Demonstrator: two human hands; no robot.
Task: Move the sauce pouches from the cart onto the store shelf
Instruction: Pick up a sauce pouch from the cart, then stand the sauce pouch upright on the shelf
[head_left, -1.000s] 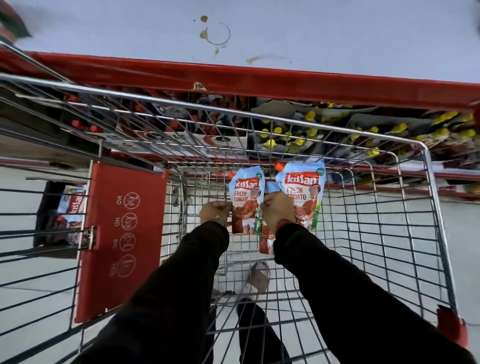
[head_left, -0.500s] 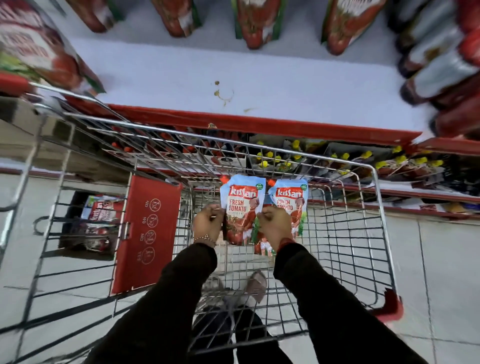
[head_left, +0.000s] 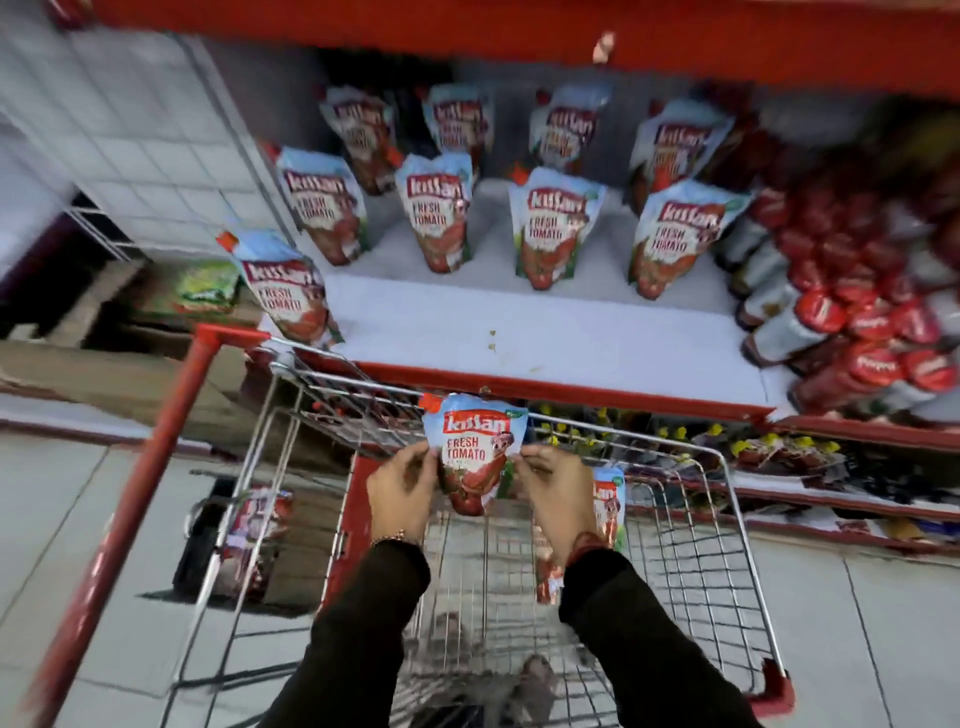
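Above the wire cart (head_left: 737, 525), my left hand (head_left: 402, 491) and my right hand (head_left: 558, 493) pinch the two sides of one upright tomato sauce pouch (head_left: 475, 452). My right hand also clutches a second pouch (head_left: 608, 506) that hangs behind and below the palm. The white store shelf (head_left: 545, 332) with its red front lip lies just beyond, a little higher than the held pouch. Several matching pouches (head_left: 441, 213) stand in rows at the shelf's back, and one pouch (head_left: 285, 288) stands at its left front corner.
Red-capped sauce bottles (head_left: 852, 322) fill the shelf's right end. A red shelf edge (head_left: 519, 31) runs overhead. A lower shelf holds yellow-capped bottles (head_left: 717, 441). A red post (head_left: 156, 467) stands at left, with a bag of pouches (head_left: 244, 545) on the floor beside the cart.
The view has tilted up from the cart to the shelf. Both hands have lifted with the pouches; the left-hand pouch is now held from both sides, and the second has dropped behind my right hand.
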